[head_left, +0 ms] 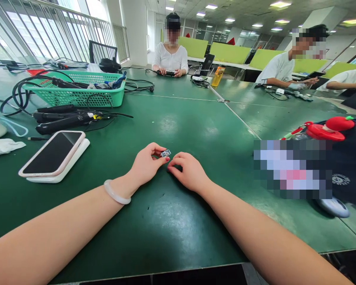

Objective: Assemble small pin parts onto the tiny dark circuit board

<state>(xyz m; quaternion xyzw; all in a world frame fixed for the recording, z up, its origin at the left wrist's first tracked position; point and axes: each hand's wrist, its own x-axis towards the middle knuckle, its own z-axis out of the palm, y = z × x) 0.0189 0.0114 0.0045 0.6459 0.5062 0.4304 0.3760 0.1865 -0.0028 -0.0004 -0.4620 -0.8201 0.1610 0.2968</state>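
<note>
left hand (pixel 146 164) pinches the small part (pixel 165 153): apply light, steady pressure. right hand (pixel 190 170) curls just beside the small part; its grip cannot be told.

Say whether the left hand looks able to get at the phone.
Probably yes: only green tabletop shows between the left hand and the phone, though that hand pinches a small patterned piece.

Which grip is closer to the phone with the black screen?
The left. The left grip is to the right of the phone; the right grip is farther off, past the left one on that same side.
</note>
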